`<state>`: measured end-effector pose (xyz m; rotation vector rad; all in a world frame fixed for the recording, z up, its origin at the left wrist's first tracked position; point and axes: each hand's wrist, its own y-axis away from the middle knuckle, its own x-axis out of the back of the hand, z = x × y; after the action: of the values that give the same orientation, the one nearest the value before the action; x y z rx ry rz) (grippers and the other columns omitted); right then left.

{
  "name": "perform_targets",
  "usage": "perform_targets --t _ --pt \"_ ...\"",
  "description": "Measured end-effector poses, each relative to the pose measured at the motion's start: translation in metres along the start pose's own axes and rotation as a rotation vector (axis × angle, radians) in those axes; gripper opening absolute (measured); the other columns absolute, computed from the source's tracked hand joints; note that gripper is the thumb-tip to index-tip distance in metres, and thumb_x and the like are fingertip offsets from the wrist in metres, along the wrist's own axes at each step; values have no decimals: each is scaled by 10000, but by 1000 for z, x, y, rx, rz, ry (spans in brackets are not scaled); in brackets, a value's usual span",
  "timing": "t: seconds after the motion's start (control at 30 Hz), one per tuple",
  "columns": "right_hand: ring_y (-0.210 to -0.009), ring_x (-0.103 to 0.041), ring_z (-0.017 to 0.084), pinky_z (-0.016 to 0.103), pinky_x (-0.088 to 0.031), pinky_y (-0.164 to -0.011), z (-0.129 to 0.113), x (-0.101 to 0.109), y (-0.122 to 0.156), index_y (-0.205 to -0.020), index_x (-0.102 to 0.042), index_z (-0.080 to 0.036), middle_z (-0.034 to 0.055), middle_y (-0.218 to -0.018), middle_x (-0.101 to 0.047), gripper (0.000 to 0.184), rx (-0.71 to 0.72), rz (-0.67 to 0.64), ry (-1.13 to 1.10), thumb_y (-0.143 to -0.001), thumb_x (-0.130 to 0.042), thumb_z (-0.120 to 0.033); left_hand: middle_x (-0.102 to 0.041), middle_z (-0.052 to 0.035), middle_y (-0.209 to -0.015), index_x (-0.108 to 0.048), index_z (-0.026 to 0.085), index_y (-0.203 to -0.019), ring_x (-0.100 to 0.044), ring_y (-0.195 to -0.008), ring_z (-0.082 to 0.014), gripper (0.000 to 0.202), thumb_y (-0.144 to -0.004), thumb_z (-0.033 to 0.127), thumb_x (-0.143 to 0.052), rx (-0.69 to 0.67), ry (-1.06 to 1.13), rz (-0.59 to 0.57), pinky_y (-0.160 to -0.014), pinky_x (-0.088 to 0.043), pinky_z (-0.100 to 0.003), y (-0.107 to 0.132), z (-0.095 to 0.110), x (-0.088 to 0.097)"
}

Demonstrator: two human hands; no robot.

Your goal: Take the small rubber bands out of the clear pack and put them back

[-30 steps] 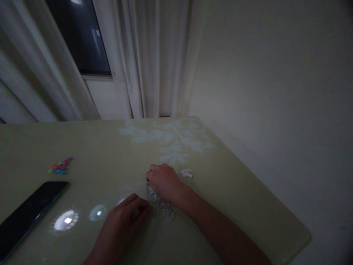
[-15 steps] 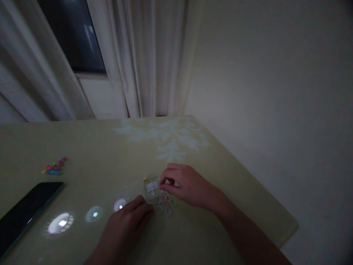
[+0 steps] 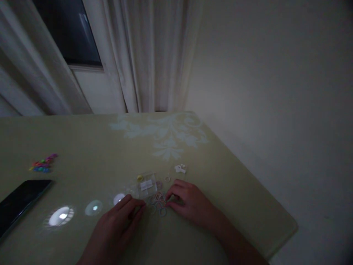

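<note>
Several small pastel elastic bands [image 3: 158, 200] lie in a loose pile on the table. Behind them is a clear plastic box [image 3: 147, 192] with compartments, a white label and a yellow band [image 3: 140, 178] in its far left corner. My left hand [image 3: 118, 217] rests at the pile's left side, thumb and forefinger pinched together near the box's front edge. At the right side of the pile, my right hand [image 3: 190, 202] pinches with its fingertips among the bands. What either pinch holds is too small to make out.
A single band [image 3: 167, 179] and a clear piece with white markings [image 3: 180, 168] lie beyond my right hand. Far left are a small heap of bright coloured pieces [image 3: 44, 163] and a black phone [image 3: 23, 202]. A wall stands along the table's right edge [image 3: 248, 167].
My right hand has come down and nearer from the box's right side to the pile, uncovering the single band and the clear piece behind. The view has shifted slightly.
</note>
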<state>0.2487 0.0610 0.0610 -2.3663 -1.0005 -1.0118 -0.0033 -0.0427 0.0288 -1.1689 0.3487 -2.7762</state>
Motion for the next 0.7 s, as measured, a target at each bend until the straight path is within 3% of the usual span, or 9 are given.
perform_targets --t 0.23,0.33,0.53,0.7 --pt "-844 -636 146 235 -444 -751 -2 -6 -2 -1002 -776 -214 18 -958 -665 127 68 -63 47 -955 -775 -332 -775 -35 -840 -811 304 -914 -744 -741 -216 296 -976 422 -546 61 41 -133 -664 -600 -259 -4 9 8" --pt "-853 -636 149 238 -449 -765 -4 -8 -2 -998 -771 -206 16 -946 -664 127 75 -70 61 -951 -779 -324 -769 -14 -793 -832 325 -912 -742 -707 -201 300 -973 412 -551 65 55 -198 -627 -582 -240 -6 7 13" --pt "-886 -639 159 256 -460 -805 0 -10 -3 -993 -729 -203 18 -971 -667 115 20 49 54 -966 -748 -313 -807 -10 -861 -845 344 -924 -771 -717 -222 320 -934 473 -553 171 -119 -99 -612 -573 -265 -3 -3 21" --pt "-865 -638 152 245 -456 -770 2 -12 -5 -981 -733 -202 13 -957 -667 54 -16 77 45 -935 -752 -223 -830 -8 -905 -816 327 -911 -792 -788 -258 320 -923 491 -541 254 -187 -135 -659 -582 -304 -3 1 22"
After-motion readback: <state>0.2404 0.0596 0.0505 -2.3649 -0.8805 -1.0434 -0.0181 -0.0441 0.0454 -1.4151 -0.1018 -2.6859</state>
